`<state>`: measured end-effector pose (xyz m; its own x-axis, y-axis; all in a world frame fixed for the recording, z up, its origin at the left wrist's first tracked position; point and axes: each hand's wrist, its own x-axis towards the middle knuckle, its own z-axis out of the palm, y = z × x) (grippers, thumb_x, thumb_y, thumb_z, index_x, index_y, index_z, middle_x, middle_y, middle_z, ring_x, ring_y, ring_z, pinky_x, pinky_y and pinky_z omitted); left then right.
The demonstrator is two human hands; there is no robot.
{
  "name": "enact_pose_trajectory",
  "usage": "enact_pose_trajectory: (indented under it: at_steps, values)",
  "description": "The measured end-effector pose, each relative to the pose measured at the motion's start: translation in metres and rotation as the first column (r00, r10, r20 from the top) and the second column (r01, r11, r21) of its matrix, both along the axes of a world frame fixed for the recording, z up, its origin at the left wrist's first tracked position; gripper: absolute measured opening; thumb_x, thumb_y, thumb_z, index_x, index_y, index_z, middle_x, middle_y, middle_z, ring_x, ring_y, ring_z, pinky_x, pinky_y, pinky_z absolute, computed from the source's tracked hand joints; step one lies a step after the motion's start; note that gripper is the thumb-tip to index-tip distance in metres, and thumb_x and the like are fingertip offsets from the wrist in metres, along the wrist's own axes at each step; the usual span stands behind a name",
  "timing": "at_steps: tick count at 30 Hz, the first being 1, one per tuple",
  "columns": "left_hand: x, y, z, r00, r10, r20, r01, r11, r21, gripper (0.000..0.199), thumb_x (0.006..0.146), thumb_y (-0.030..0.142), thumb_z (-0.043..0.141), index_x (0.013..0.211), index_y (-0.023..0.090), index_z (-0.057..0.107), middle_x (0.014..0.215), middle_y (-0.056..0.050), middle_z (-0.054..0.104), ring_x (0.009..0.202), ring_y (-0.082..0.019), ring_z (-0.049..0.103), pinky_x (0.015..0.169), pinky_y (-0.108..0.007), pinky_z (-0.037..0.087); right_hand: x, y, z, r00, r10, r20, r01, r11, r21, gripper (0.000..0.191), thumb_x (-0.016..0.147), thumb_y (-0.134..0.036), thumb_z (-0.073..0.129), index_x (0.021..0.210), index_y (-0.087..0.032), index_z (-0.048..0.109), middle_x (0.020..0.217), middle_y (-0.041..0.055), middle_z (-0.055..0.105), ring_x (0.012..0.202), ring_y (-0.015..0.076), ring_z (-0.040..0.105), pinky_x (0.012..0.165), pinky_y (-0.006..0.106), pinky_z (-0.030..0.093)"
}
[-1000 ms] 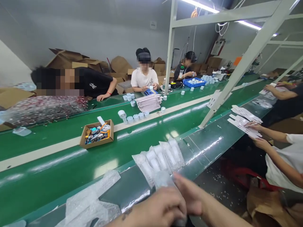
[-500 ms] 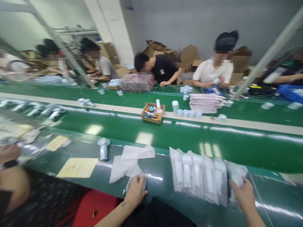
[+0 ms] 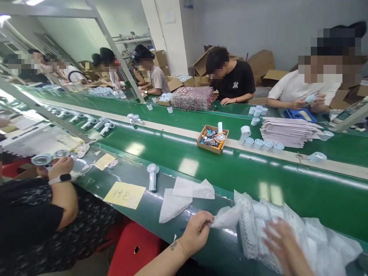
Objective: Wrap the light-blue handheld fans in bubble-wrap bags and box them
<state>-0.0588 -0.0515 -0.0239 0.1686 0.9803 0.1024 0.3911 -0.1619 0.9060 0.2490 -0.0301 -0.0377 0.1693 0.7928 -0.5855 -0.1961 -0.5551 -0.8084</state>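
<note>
My left hand (image 3: 198, 230) pinches one end of a bubble-wrap bag (image 3: 227, 217), which stretches right towards the wrapped items. My right hand (image 3: 283, 241), blurred by motion, hovers over or touches the row of bubble-wrapped items (image 3: 248, 226) with its fingers apart. Two flat bubble-wrap bags (image 3: 176, 205) lie on the bench left of the row, one partly over the other. Behind them to the left, a grey-blue handheld device (image 3: 153, 177) with a round head stands on the bench. A yellow paper (image 3: 124, 194) with handwriting lies further left.
A green conveyor (image 3: 161, 147) runs across behind the bench. A cardboard tray of small parts (image 3: 213, 139) sits on its pale divider, near round light-blue parts (image 3: 258, 143). A co-worker's arm (image 3: 67, 195) is at the left, above a red stool (image 3: 135, 249). More people work opposite.
My left hand has lifted the bubble-wrap bag off the bench and moved it towards the row. My right hand has let go of the last wrapped item. The view has turned left.
</note>
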Motion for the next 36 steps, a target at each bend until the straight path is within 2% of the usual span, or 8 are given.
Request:
enact_pose_trajectory:
  at_steps: [3, 8, 13, 16, 19, 24, 29, 36]
  values:
    - [-0.027, 0.013, 0.028, 0.984, -0.162, 0.068, 0.173, 0.96, -0.221, 0.016, 0.073, 0.018, 0.057, 0.079, 0.025, 0.07, 0.088, -0.005, 0.074, 0.086, -0.022, 0.068, 0.083, -0.034, 0.054, -0.103, 0.011, 0.001, 0.975, 0.167, -0.148, -0.18, 0.981, -0.078, 0.08, 0.061, -0.06, 0.078, 0.129, -0.027, 0.051, 0.1, 0.0083, 0.071, 0.077, 0.0263, 0.069, 0.068, 0.039, 0.054]
    - [-0.149, 0.069, 0.038, 0.83, 0.496, -0.255, -0.556, 0.699, -0.451, 0.029, 0.076, 0.041, 0.059, 0.09, 0.017, 0.067, 0.102, -0.014, 0.071, 0.113, -0.036, 0.059, 0.099, -0.049, 0.043, -0.148, 0.05, -0.015, 0.89, 0.325, 0.32, -0.337, 0.941, -0.017, 0.037, 0.061, -0.049, 0.076, 0.084, -0.02, 0.068, 0.079, 0.0059, 0.07, 0.081, 0.0286, 0.065, 0.076, 0.04, 0.049]
    - [-0.225, 0.098, 0.011, 0.63, 0.653, -0.421, -0.764, 0.422, -0.489, 0.031, 0.072, 0.034, 0.058, 0.091, 0.01, 0.058, 0.098, -0.024, 0.063, 0.12, -0.049, 0.049, 0.09, -0.055, 0.041, -0.148, 0.08, 0.014, 0.814, 0.124, 0.568, -0.257, 0.953, 0.159, 0.039, 0.064, -0.048, 0.076, 0.092, -0.023, 0.066, 0.115, 0.013, 0.066, 0.124, 0.034, 0.05, 0.106, 0.044, 0.035]
    - [-0.2, 0.086, 0.011, 0.727, 0.632, -0.27, -0.647, 0.496, -0.579, 0.031, 0.081, 0.04, 0.044, 0.095, 0.013, 0.054, 0.087, -0.014, 0.062, 0.104, -0.036, 0.059, 0.075, -0.041, 0.047, -0.166, 0.067, 0.041, 0.865, -0.045, 0.5, -0.137, 0.937, 0.321, 0.034, 0.075, -0.051, 0.067, 0.094, -0.023, 0.066, 0.107, 0.0106, 0.068, 0.11, 0.029, 0.057, 0.1, 0.042, 0.041]
    - [-0.134, 0.058, 0.021, 0.876, 0.482, 0.01, -0.34, 0.634, -0.695, 0.035, 0.081, 0.048, 0.041, 0.088, 0.016, 0.053, 0.076, -0.006, 0.06, 0.075, -0.022, 0.061, 0.057, -0.029, 0.045, -0.192, 0.041, 0.052, 0.996, 0.089, 0.008, -0.089, 0.987, 0.134, 0.041, 0.076, -0.059, 0.067, 0.092, -0.021, 0.067, 0.088, 0.0077, 0.07, 0.091, 0.0268, 0.065, 0.082, 0.041, 0.051]
    - [-0.018, 0.016, 0.022, 0.924, 0.002, 0.382, 0.281, 0.673, -0.684, 0.053, 0.081, 0.066, 0.044, 0.076, 0.015, 0.059, 0.065, -0.006, 0.059, 0.054, -0.019, 0.058, 0.047, -0.03, 0.045, -0.195, 0.001, 0.045, 0.865, -0.088, -0.494, 0.078, 0.996, -0.042, 0.045, 0.068, -0.055, 0.077, 0.097, -0.022, 0.07, 0.081, 0.0009, 0.072, 0.084, 0.0217, 0.068, 0.08, 0.036, 0.054]
    - [0.016, 0.024, -0.025, 0.901, -0.331, -0.28, 0.251, 0.925, -0.286, 0.019, 0.084, 0.035, 0.061, 0.091, 0.017, 0.062, 0.105, -0.012, 0.064, 0.104, -0.028, 0.059, 0.092, -0.042, 0.048, -0.123, -0.036, 0.045, 0.908, -0.305, -0.286, 0.296, 0.952, -0.073, 0.047, 0.061, -0.05, 0.086, 0.093, -0.019, 0.069, 0.075, 0.0004, 0.071, 0.067, 0.017, 0.065, 0.065, 0.028, 0.053]
    - [-0.004, 0.056, -0.075, 0.796, -0.264, -0.545, 0.08, 0.937, -0.339, 0.028, 0.088, 0.008, 0.044, 0.109, 0.014, 0.061, 0.112, -0.014, 0.065, 0.11, -0.026, 0.062, 0.097, -0.04, 0.045, -0.084, -0.075, 0.044, 0.955, -0.141, -0.261, 0.124, 0.989, -0.082, 0.051, 0.065, -0.041, 0.086, 0.108, -0.021, 0.066, 0.079, 0.0001, 0.067, 0.061, 0.0148, 0.062, 0.058, 0.028, 0.052]
